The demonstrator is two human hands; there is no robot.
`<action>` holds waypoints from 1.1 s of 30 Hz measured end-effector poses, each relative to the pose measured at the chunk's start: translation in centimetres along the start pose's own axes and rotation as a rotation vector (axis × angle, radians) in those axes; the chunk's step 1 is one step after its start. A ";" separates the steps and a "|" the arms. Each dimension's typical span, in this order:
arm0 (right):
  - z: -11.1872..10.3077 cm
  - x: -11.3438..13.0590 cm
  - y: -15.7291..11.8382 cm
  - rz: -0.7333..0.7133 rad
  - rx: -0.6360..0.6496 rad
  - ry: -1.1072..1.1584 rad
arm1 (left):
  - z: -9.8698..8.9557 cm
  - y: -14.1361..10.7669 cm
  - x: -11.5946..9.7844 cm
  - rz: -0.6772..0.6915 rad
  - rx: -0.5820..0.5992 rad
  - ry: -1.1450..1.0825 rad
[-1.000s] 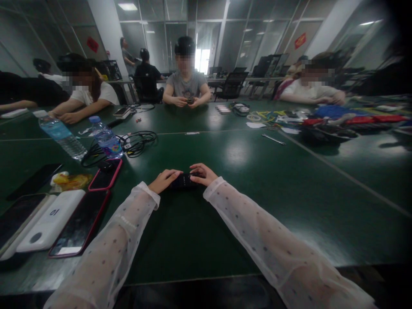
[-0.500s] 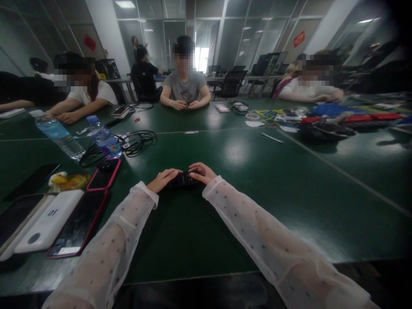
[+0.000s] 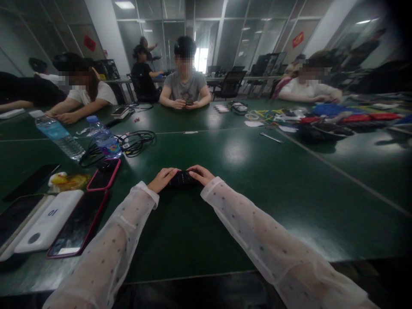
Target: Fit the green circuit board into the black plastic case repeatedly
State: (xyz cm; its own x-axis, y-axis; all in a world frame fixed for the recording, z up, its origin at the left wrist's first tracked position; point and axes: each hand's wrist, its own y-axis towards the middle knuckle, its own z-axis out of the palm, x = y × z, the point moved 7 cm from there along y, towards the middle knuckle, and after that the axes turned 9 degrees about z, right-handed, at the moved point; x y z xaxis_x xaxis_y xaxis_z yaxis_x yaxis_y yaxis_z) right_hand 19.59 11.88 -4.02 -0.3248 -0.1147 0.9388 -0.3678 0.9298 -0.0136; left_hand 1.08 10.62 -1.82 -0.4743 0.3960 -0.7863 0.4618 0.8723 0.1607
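Between my two hands a black phone (image 3: 180,179) is held sideways, low over the green table, its dark face showing a few small pale marks. My left hand (image 3: 162,179) grips the left end, with the thumb along the near upper edge. Around the right end closes my right hand (image 3: 202,174), its thumb resting on the face. Most of the other fingers are hidden behind the phone. Sheer white dotted sleeves cover both forearms.
Left of my hands lie a pink-edged phone (image 3: 103,175), a red-edged phone (image 3: 79,225), a white power bank (image 3: 49,221) and a yellow toy (image 3: 59,180). Two water bottles (image 3: 104,137) stand by coiled black cables (image 3: 140,141). A wrench (image 3: 271,137) lies ahead right. Several people sit around.
My right hand has settled lower, its raised fingers now curled round the phone's right end. In the background a standing person has shifted right, and another figure shows at far right.
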 end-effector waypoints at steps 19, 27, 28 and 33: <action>0.2 3.0 -1.9 -0.212 -0.263 -0.316 | 0.3 0.1 0.6 0.108 0.001 -0.086; -5.5 2.3 -1.5 -0.143 -0.560 -0.067 | 0.5 0.1 0.3 0.115 0.067 -0.120; -6.3 2.1 -1.5 -0.141 -0.615 -0.133 | 0.5 0.1 0.3 0.109 0.077 -0.087; -7.2 -0.2 -0.3 -0.102 -0.595 -0.444 | 0.3 -0.1 0.3 0.083 0.078 0.082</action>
State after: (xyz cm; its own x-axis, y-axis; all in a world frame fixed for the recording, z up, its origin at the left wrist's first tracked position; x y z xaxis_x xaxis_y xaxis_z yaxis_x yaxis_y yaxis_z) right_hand 26.02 14.09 -1.71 -0.6821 -0.2234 0.6963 0.0774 0.9248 0.3726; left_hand 1.10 10.51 -2.20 -0.4907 0.4904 -0.7202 0.5572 0.8121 0.1734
